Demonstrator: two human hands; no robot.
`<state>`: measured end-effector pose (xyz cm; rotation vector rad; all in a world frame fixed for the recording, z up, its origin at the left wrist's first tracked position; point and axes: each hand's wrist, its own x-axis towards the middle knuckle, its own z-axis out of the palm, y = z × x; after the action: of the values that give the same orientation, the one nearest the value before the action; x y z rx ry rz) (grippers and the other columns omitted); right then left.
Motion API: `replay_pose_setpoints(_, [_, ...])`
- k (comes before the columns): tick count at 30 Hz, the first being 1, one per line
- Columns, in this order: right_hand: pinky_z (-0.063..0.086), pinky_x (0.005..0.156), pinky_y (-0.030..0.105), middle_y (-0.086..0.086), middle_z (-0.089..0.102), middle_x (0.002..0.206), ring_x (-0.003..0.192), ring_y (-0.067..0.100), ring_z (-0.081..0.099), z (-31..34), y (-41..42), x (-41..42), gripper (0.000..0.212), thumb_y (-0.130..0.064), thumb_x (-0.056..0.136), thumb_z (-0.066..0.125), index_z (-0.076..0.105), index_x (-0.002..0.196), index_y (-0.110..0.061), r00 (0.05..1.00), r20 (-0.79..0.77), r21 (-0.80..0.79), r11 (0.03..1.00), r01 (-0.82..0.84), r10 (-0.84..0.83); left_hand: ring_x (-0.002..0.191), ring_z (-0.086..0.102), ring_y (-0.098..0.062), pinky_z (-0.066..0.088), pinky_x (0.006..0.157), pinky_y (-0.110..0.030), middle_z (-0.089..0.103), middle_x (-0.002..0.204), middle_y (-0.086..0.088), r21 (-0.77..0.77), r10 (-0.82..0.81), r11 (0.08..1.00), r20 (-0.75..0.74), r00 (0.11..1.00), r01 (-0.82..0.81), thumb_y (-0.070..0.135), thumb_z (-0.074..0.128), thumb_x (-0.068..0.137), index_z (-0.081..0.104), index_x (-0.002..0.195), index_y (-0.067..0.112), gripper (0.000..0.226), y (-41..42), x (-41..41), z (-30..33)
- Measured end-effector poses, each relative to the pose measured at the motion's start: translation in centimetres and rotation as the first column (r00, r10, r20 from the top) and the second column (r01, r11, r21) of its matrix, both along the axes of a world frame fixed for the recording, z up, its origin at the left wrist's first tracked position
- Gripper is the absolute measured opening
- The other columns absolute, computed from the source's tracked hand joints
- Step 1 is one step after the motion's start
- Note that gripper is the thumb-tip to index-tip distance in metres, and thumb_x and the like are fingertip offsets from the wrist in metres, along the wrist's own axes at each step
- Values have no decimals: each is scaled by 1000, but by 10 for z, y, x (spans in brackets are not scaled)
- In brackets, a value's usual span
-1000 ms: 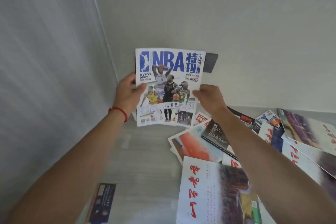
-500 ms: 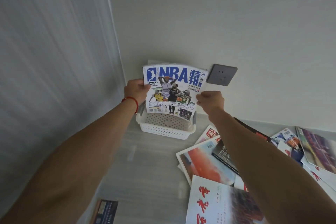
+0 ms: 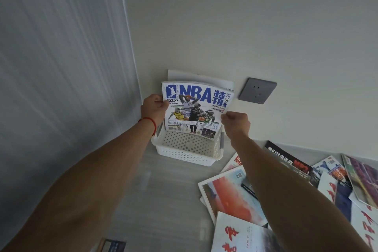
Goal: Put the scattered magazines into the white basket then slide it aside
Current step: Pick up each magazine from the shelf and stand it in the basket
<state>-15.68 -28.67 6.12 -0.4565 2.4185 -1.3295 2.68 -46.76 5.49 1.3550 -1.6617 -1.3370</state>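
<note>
As both hands, left (image 3: 153, 108) and right (image 3: 235, 124), pinch the NBA magazine (image 3: 196, 109) upright, its lower edge enters the white basket (image 3: 187, 150) below the grip; many scattered magazines (image 3: 286, 190) remain right of it, basket unslid.

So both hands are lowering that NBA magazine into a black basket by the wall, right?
Not quite: the basket is white, not black, as the head view shows. Otherwise yes, the left hand and right hand hold the NBA magazine over it by the wall.
</note>
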Motion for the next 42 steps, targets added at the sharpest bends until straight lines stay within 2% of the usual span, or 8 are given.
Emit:
replay_pose_setpoints(7, [46, 66, 24, 1, 78, 87, 80, 24, 66, -1, -2, -8, 14, -16, 93, 65, 77, 90, -19, 997, -5, 11, 997, -75, 75, 99, 72, -29, 60, 93, -48, 74, 105, -7, 6, -1, 1000, 36, 999, 1, 31, 74, 92, 63, 104, 14, 24, -1, -4, -1])
replay_pose_setpoints(14, [49, 107, 44, 7, 60, 145, 129, 31, 59, -1, 1, 7, 54, -14, 97, 63, 46, 148, -16, 970, -46, 48, 970, -236, 239, 107, 70, -30, 58, 97, -45, 73, 115, -9, -3, -11, 1000, 94, 996, 11, 20, 64, 95, 64, 111, 14, 16, 1, -13, 8])
replay_pose_setpoints(21, [50, 101, 40, 12, 55, 147, 129, 32, 58, -6, 37, 19, 60, -12, 98, 62, 37, 153, -12, 947, -42, 122, 943, -310, 317, 112, 65, -30, 56, 98, -45, 64, 118, -4, -52, -86, 994, 151, 985, 95, -2, 52, 91, 58, 125, 12, 37, 34, 8, 4])
replay_pose_setpoints(25, [49, 89, 26, 8, 67, 132, 101, 16, 65, -16, 102, 29, 35, -4, 98, 55, 62, 132, -12, 916, -218, 176, 937, -302, 336, 102, 65, -28, 56, 87, -38, 67, 111, -11, -322, -26, 944, 135, 990, 69, -13, 52, 85, 64, 113, 6, 36, 105, 37, -13])
replay_pose_setpoints(28, [57, 94, 35, 6, 67, 125, 105, 19, 67, -43, 174, 49, 30, -2, 97, 55, 67, 122, -14, 891, -275, 246, 922, -298, 361, 92, 66, -26, 56, 80, -39, 68, 99, -8, -344, -142, 920, 149, 979, 186, -14, 54, 80, 65, 100, 7, 31, 184, 57, -42])
replay_pose_setpoints(34, [55, 102, 44, 3, 67, 129, 120, 20, 64, -107, 312, 82, 41, -3, 88, 69, 66, 128, -15, 808, -245, 504, 782, -366, 536, 134, 51, -24, 43, 110, -31, 59, 139, -5, -79, -656, 609, 509, 557, 789, 9, 61, 91, 64, 129, 16, 39, 322, 68, -104])
replay_pose_setpoints(38, [36, 118, 55, 2, 35, 162, 151, 25, 33, -123, 351, 83, 81, -41, 88, 73, 35, 157, -22, 732, -145, 716, 581, -387, 666, 153, 22, -27, 40, 115, -42, 29, 161, -7, -43, -619, 478, 693, 371, 877, 21, 61, 97, 44, 147, 19, 53, 343, 44, -109])
replay_pose_setpoints(42, [32, 120, 48, 2, 40, 155, 144, 23, 39, -123, 352, 79, 97, -52, 79, 79, 29, 156, -21, 735, -132, 741, 559, -372, 665, 149, 28, -31, 47, 106, -46, 32, 156, -10, 0, -476, 390, 856, 202, 921, 28, 71, 93, 30, 152, 19, 72, 349, 29, -106])
